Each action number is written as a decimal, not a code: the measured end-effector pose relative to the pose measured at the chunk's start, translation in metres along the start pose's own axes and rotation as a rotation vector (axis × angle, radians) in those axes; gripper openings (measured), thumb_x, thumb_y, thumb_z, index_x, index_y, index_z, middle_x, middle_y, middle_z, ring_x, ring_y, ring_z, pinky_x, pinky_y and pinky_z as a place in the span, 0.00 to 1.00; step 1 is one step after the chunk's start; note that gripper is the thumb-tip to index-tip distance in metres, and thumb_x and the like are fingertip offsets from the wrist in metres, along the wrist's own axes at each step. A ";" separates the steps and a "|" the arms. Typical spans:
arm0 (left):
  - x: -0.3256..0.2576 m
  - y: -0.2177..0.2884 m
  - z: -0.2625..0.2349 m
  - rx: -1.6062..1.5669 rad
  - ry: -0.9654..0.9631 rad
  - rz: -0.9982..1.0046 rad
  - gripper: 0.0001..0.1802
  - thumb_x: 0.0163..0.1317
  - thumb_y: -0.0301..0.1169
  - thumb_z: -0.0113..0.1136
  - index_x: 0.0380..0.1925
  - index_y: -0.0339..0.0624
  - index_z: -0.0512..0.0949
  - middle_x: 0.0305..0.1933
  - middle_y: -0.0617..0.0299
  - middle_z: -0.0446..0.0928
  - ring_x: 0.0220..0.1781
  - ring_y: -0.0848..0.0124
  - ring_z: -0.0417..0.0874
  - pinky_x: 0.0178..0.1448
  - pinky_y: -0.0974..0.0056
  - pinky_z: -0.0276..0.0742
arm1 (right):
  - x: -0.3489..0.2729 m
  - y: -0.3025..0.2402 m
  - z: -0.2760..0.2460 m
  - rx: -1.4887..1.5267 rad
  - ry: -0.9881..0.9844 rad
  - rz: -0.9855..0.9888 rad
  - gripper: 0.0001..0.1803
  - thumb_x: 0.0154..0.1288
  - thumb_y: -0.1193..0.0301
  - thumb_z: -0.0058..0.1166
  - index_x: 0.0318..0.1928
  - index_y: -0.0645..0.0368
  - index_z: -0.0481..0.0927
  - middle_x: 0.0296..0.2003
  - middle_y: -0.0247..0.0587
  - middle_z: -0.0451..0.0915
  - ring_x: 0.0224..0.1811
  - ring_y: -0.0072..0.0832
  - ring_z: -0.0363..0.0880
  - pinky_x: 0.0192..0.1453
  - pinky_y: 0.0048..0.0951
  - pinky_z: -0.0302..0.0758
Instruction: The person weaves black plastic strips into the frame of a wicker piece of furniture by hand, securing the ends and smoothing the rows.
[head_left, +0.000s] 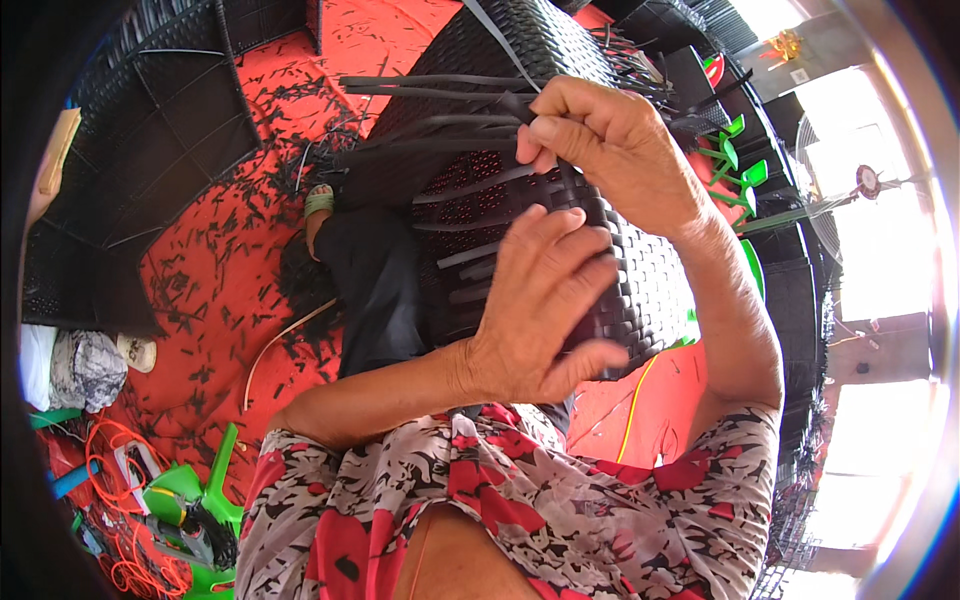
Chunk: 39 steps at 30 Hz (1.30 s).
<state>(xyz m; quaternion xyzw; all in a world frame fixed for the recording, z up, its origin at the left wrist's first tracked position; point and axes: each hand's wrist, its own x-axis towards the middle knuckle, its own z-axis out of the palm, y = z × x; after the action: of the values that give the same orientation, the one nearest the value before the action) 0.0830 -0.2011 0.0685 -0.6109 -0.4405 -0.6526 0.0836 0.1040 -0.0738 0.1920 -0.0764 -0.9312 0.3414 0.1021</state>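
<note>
A large black basket woven from flat plastic strips point(645, 285) lies in front of me, its edge running beneath my hands. My right hand point(610, 135) is closed at the far part of that edge, thumb and forefinger pinching a flat strip point(505, 45) that runs up and away. My left hand point(550, 300) lies over the nearer part of the edge, fingers spread and apparently holding nothing. Several loose dark strip ends point(440, 125) stick out leftward from the edge. What lies under the left palm is hidden.
Red floor covering point(200, 270) is littered with short black offcuts. Large dark woven pieces point(150, 140) stand at left. Green plastic stools point(740, 170) and a fan point(820, 190) are at right. Orange cord point(110, 460) and a green chair-like object point(220, 480) lie lower left.
</note>
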 end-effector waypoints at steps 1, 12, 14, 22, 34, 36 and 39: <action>0.001 0.001 0.000 -0.053 -0.044 0.039 0.34 0.58 0.54 0.57 0.52 0.34 0.68 0.57 0.43 0.65 0.62 0.43 0.62 0.65 0.37 0.56 | -0.001 -0.008 -0.001 0.122 -0.031 0.103 0.14 0.69 0.63 0.48 0.28 0.59 0.72 0.23 0.33 0.75 0.24 0.18 0.70 0.24 0.21 0.64; -0.003 -0.023 0.003 -0.141 -0.408 0.128 0.37 0.60 0.60 0.48 0.56 0.39 0.68 0.58 0.47 0.65 0.62 0.49 0.62 0.69 0.44 0.49 | 0.016 -0.011 0.032 -0.225 -0.045 0.024 0.16 0.66 0.65 0.50 0.25 0.62 0.68 0.17 0.30 0.60 0.20 0.17 0.60 0.24 0.27 0.60; -0.005 -0.024 0.006 -0.259 -0.422 0.104 0.36 0.60 0.59 0.49 0.57 0.40 0.67 0.58 0.48 0.66 0.62 0.50 0.63 0.68 0.46 0.52 | 0.011 -0.018 0.038 -0.399 -0.049 -0.072 0.15 0.65 0.66 0.51 0.26 0.63 0.68 0.16 0.40 0.62 0.20 0.30 0.64 0.24 0.34 0.62; -0.009 -0.019 0.004 -0.616 -0.599 -0.014 0.34 0.62 0.53 0.52 0.60 0.42 0.67 0.62 0.49 0.66 0.67 0.47 0.61 0.69 0.47 0.54 | 0.004 -0.045 0.054 -0.376 -0.085 0.021 0.11 0.58 0.75 0.54 0.28 0.64 0.65 0.15 0.55 0.67 0.20 0.55 0.71 0.21 0.46 0.64; -0.017 -0.021 0.003 -0.629 -0.366 -0.112 0.34 0.60 0.54 0.54 0.59 0.41 0.68 0.61 0.47 0.66 0.65 0.48 0.63 0.71 0.45 0.50 | 0.005 -0.056 0.063 -0.424 -0.322 -0.072 0.16 0.45 0.79 0.55 0.35 0.67 0.64 0.21 0.52 0.76 0.22 0.52 0.76 0.25 0.47 0.70; -0.013 -0.018 0.003 -0.619 -0.285 -0.113 0.34 0.60 0.54 0.54 0.58 0.41 0.69 0.61 0.46 0.66 0.65 0.48 0.63 0.71 0.45 0.49 | 0.001 -0.052 0.058 -0.407 -0.249 -0.063 0.17 0.44 0.76 0.58 0.35 0.67 0.67 0.23 0.50 0.76 0.23 0.50 0.76 0.26 0.41 0.73; -0.009 -0.023 -0.013 -0.327 -0.514 0.009 0.35 0.59 0.55 0.55 0.57 0.40 0.69 0.60 0.45 0.66 0.65 0.48 0.64 0.71 0.43 0.48 | 0.007 -0.061 0.023 -0.029 -0.123 -0.068 0.08 0.60 0.71 0.55 0.30 0.64 0.74 0.26 0.39 0.78 0.23 0.24 0.74 0.25 0.25 0.70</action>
<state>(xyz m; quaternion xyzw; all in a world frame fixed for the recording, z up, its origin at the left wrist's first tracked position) 0.0606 -0.2000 0.0517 -0.7634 -0.3334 -0.5384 -0.1271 0.0877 -0.1325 0.2154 -0.0251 -0.9426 0.3283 0.0551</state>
